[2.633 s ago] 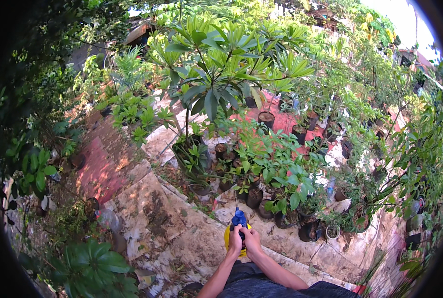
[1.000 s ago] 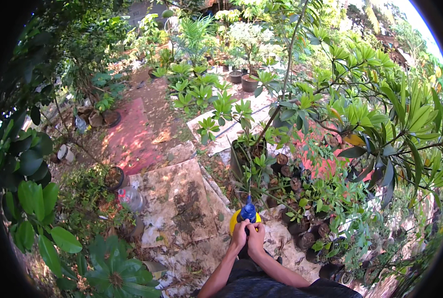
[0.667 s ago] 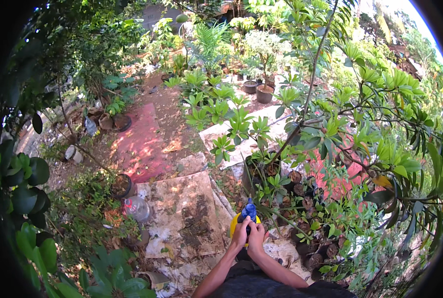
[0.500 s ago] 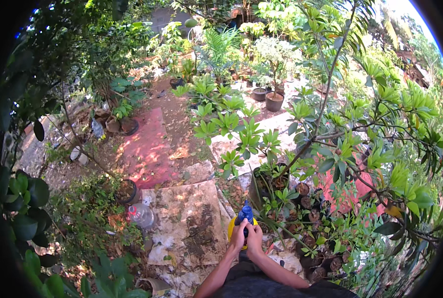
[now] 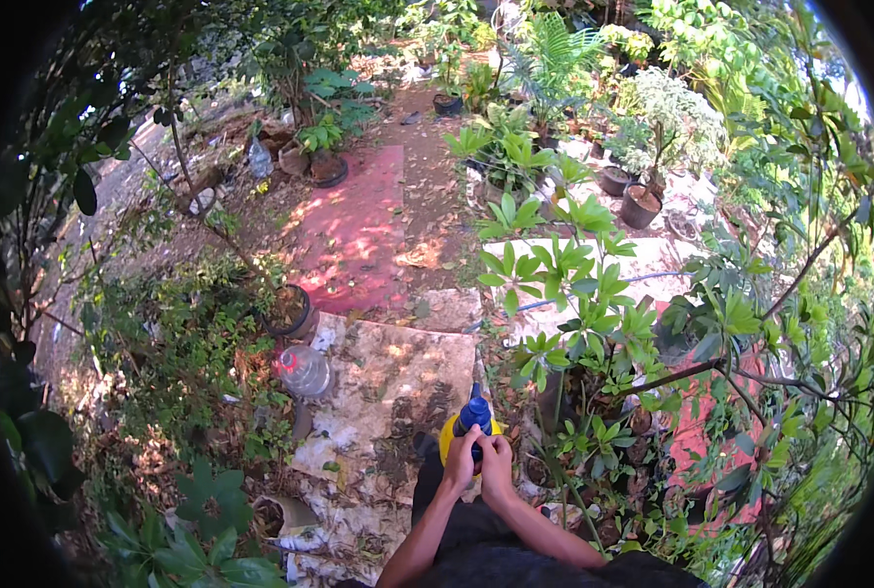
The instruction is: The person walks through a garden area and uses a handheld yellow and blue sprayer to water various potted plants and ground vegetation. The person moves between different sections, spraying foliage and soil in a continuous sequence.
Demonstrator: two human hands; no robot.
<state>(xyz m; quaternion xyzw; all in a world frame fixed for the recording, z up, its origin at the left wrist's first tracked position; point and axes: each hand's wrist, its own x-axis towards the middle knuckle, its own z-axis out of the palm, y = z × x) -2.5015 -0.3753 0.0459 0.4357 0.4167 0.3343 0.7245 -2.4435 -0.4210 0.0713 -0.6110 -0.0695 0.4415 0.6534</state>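
Close in front of my body is a pump sprayer (image 5: 474, 416) with a blue top that tapers to a narrow nozzle pointing away from me. Its yellow body (image 5: 448, 438) shows partly around my hands. My left hand (image 5: 461, 463) is closed on the blue part from the left side. From the right, my right hand (image 5: 496, 464) closes on the same part, with both sets of fingertips meeting at the top. Exactly what the fingers press on is hidden.
A clear plastic bottle (image 5: 304, 371) with a red top stands left of the pale mat (image 5: 398, 363). Beyond it lies a red mat (image 5: 351, 230). Potted plants, including a black pot (image 5: 288, 312), line the path. Leafy branches (image 5: 687, 374) reach in from the right.
The view has turned to the right and down, so the plants and mats sit differently in it. Both hands stay on the sprayer's blue top.
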